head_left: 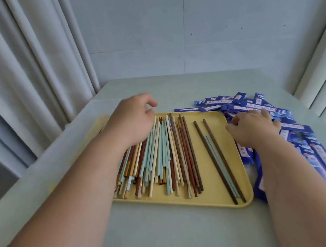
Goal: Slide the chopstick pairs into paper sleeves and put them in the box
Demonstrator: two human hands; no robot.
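Note:
A yellow tray [212, 198] holds several loose chopsticks [161, 155] in mint, cream, red and brown, heaped on its left half. Two dark brown sticks and a mint one [216, 158] lie apart on its right half. My left hand [133, 120] hovers over the far end of the heap, fingers curled, and nothing shows in its grip. My right hand [253, 128] rests palm down, fingers spread, on the pile of blue paper sleeves [322, 157] right of the tray. A translucent plastic box [48, 165] stands left of the tray, partly behind my left forearm.
The pale green table [179, 232] runs to a grey wall at the back. White curtains hang at the left [31, 66], and more white folds hang at the far right. The sleeves spread from the tray's far right corner down to the table's right edge.

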